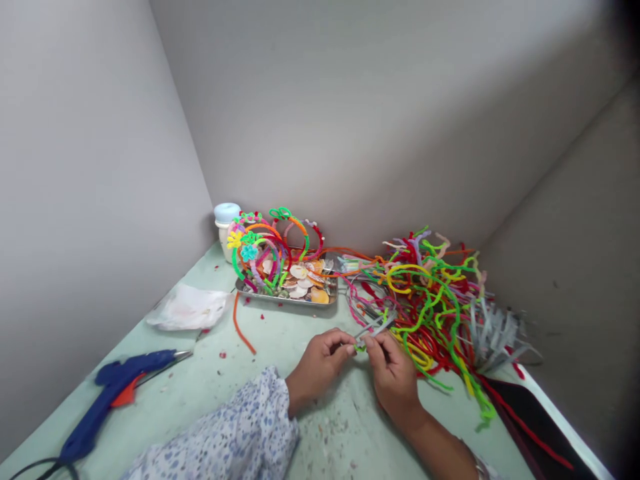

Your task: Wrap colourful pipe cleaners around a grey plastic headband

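Observation:
Both my hands are raised a little over the front of the table, fingertips almost meeting. Thumb and fingers of my left hand (pixel 325 363) pinch a small bright green piece of pipe cleaner (pixel 359 347). My right hand (pixel 395 373) is closed at the same spot, gripping a flat grey strip (pixel 383 325) that juts out beyond the fingers. Where strip and green piece meet is partly covered by the fingertips. Just past my right hand lies a tangled heap of coloured pipe cleaners (pixel 440 300).
A metal tray (pixel 285 299) holds seashells, with several decorated headbands (pixel 250 252) piled on it. Behind stands a blue-lidded white jar (pixel 227 215). At left lie a clear plastic bag (pixel 190 308) and a blue glue gun (pixel 113 393). Grey strips (pixel 497 330) are bunched at right.

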A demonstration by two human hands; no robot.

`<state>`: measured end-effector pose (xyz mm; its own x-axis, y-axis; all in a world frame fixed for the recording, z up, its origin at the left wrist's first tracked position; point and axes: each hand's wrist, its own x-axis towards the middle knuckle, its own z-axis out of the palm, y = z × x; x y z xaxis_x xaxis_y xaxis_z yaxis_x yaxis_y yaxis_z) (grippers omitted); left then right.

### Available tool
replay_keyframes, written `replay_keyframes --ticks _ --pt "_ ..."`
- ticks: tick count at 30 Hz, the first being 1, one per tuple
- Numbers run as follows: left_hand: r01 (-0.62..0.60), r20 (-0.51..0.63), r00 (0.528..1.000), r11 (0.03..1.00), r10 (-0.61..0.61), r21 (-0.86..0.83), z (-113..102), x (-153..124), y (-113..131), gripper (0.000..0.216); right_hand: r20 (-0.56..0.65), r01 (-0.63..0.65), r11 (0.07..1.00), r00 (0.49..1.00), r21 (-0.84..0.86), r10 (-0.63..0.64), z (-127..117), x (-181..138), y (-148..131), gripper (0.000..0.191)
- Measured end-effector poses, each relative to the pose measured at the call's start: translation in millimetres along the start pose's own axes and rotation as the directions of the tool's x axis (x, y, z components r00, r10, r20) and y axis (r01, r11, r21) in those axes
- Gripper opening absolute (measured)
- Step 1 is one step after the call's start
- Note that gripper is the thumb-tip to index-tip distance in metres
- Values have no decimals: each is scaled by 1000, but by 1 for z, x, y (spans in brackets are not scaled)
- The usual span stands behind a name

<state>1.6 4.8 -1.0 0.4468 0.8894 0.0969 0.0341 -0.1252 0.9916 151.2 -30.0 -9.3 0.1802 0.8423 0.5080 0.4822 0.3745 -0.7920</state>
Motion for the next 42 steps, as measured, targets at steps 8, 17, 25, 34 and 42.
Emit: replay_keyframes --ticks 8,17,25,34,42 --pt "-68 -18 997 997 69 45 0 0 2 17 8 -7 1000 1000 -27 7 0 -1 2 23" --pt "38 -121 991 987 -58 -155 0 2 4 19 -45 118 992 992 -43 -120 -3 2 -3 11" --pt "82 -123 981 901 -147 -426 -5 9 2 27 218 -191 978 961 82 169 1 3 -4 20" --pt "97 -77 987 900 -143 -426 -4 8 1 30 243 -448 785 894 428 377 2 10 -1 28" --pt "106 -104 980 893 -167 -437 -5 8 0 32 202 -306 880 948 363 246 6 3 -2 23"
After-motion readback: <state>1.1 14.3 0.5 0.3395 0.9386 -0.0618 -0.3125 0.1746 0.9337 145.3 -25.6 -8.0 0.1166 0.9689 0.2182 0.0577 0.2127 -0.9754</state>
